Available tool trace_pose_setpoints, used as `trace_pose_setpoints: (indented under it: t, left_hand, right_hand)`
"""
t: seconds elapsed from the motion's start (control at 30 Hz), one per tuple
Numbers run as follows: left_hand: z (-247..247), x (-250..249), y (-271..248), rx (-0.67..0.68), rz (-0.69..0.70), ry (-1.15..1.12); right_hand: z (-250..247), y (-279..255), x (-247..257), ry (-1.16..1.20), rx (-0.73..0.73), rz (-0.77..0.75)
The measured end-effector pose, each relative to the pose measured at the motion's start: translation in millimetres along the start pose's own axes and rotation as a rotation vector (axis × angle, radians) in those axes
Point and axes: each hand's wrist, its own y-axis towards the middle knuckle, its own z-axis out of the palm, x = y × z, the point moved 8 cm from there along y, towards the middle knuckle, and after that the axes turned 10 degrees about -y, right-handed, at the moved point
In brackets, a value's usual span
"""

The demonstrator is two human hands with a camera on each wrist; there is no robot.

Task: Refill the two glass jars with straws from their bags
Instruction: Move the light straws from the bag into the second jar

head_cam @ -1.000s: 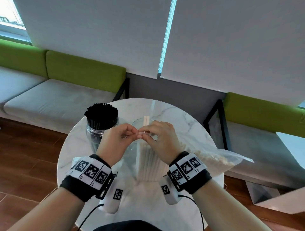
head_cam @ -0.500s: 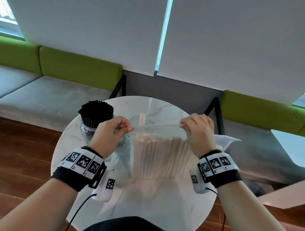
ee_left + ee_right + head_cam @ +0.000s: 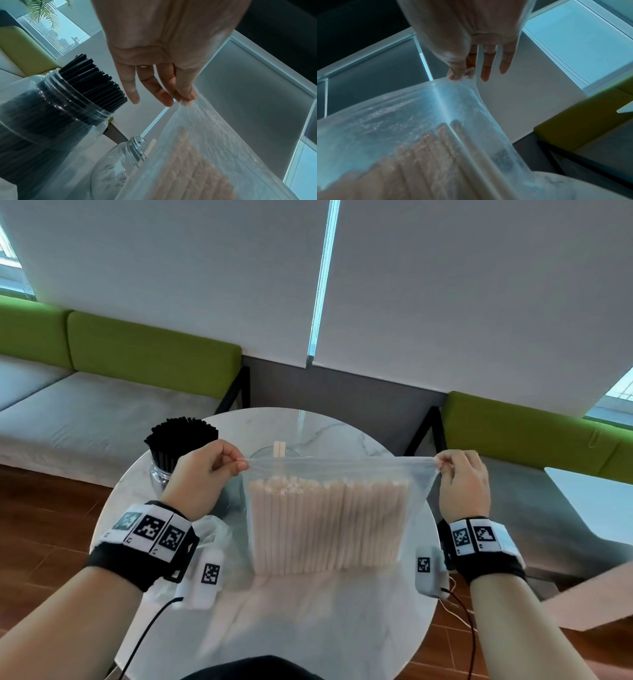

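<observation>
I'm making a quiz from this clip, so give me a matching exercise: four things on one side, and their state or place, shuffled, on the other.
Things:
1. black-straw jar
2. second jar
3. bag of pale straws
4. left hand

States:
A. stretched between both hands
B. packed full
C. nearly empty, behind the bag
D. pinching a top corner

Pairs: 1-B, 2-C, 3-A, 4-D

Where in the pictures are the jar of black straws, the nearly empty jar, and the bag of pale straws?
jar of black straws [image 3: 56, 108]: left wrist view, on its glass shoulder.
nearly empty jar [image 3: 135, 147]: left wrist view, on its threaded neck.
bag of pale straws [image 3: 329, 522]: head view, on the front face over the straws.
</observation>
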Motion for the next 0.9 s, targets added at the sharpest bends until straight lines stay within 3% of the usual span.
trace_pose_setpoints:
  t: [0.5,0.6,0.67,0.73,0.8,0.9]
  left_hand:
    - [2.1,1.7,-0.9,-0.019,-0.044,0.023]
    - [-5.6,-7.9,-0.8,-0.096,-0.028,0.149]
    - [-4.1,-29.6,1.3,-0.145,0.086,0.338]
    - [29.3,-56.6,5.4,0.005,0.237,0.458]
    - [84.5,-73.9,7.2,0.269,0.342,0.599]
    - [153.1,-61.9,12.0,0.589,0.297,0.855]
  right_hand:
    - [4.7,-6.1,-13.3,0.299,-0.069,0.199]
    - [-3.2,-9.4,-3.4,0.351,-0.069,0.184]
    - [-7.6,-11.7,0.0,0.385,-0.066,0.162]
    - [-14.0,-13.2,1.3,0.409,-0.073,0.133]
    - [-21.2,-14.9,3.2,0.426,-0.074,0.106]
    - [-30.2,-16.4,5.7,0.448,-0.084,0.096]
